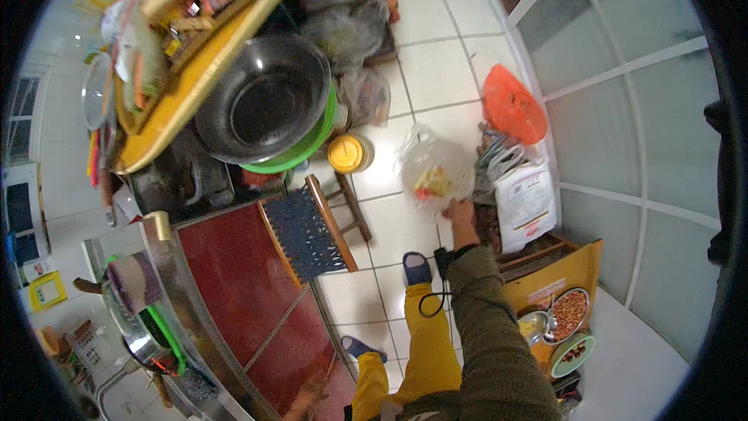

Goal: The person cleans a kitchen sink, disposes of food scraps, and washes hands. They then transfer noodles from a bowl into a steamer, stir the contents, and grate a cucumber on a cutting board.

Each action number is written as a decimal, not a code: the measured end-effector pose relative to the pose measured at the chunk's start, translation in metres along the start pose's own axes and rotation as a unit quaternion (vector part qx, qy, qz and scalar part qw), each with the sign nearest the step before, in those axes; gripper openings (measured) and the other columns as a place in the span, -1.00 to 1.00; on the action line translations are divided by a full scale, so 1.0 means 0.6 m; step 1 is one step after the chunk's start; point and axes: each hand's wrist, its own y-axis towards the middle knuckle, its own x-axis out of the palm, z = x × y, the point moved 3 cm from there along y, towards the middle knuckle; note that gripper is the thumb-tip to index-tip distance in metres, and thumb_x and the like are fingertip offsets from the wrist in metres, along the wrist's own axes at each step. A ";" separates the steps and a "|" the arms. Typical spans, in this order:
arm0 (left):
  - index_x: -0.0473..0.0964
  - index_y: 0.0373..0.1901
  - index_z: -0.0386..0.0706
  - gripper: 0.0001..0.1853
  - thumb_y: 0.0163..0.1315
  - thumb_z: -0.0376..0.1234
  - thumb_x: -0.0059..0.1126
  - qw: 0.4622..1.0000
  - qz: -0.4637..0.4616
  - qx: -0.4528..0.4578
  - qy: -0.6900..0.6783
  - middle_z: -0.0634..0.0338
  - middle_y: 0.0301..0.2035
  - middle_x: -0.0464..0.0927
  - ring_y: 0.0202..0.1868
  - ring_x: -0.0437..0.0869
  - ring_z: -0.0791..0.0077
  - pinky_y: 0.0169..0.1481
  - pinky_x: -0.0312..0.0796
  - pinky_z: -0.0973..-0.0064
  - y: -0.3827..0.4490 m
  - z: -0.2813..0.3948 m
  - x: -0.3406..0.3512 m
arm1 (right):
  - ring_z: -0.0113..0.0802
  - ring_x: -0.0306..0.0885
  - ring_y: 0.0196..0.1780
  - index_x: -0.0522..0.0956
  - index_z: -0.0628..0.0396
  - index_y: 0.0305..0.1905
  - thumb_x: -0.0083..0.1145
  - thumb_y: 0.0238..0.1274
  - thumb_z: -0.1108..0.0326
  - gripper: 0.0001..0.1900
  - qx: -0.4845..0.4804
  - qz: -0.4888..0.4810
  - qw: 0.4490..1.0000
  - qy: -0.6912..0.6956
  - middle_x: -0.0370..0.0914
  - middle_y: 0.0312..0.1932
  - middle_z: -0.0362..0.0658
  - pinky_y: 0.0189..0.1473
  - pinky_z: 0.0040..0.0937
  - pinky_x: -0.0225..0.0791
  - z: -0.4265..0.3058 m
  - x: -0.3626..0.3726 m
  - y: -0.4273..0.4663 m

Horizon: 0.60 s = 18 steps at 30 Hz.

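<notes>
My right hand [462,217] reaches down at the end of a dark sleeve, its fingers closed at the lower edge of a clear plastic bag [438,166]. Something yellow and red lies inside the bag. A white printed bag [527,206] and a red plastic bag [513,106] lie to the right of it. My left hand [308,396] appears blurred at the bottom, over the red cabinet front; its finger position is unclear. A jar with a yellow lid [346,154] stands on the floor left of the clear bag.
A low stool [304,234] with a dark woven seat stands beside the red cabinet [234,280]. A large dark basin [266,99] rests on a green basin [318,140]. Bowls of nuts [568,311] sit at the lower right. Glass panels [602,134] line the right side.
</notes>
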 end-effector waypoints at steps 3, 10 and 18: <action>0.26 0.28 -0.18 -0.49 0.36 -0.18 0.01 0.999 -0.006 -0.037 -0.030 0.10 0.14 0.37 0.17 0.39 0.33 0.16 0.35 0.36 0.038 -0.058 0.002 | -0.14 0.51 -0.58 0.27 0.23 -0.15 0.00 0.13 0.47 -0.78 -0.070 0.028 0.987 -0.144 0.49 -0.45 0.03 -0.57 -0.15 0.47 0.020 0.002 0.094; 0.20 0.32 -0.15 -0.44 0.36 -0.15 0.02 0.995 -0.024 -0.066 -0.072 0.11 0.20 0.32 0.24 0.33 0.31 0.22 0.31 0.33 0.068 -0.104 0.014 | -0.07 0.59 -0.31 0.26 0.15 0.04 0.01 0.23 0.39 -0.68 0.043 -0.015 0.997 0.060 0.50 -0.27 0.03 -0.29 -0.11 0.57 0.030 0.009 0.149; 0.14 0.37 -0.10 -0.38 0.36 -0.11 0.03 0.993 -0.071 0.008 -0.092 0.12 0.28 0.25 0.32 0.25 0.29 0.28 0.26 0.29 0.039 -0.105 0.004 | 0.16 0.53 -0.04 0.17 0.17 0.28 -0.01 0.35 0.28 -0.51 0.099 -0.069 0.987 0.106 0.36 0.12 0.13 -0.06 0.08 0.51 0.030 0.000 0.019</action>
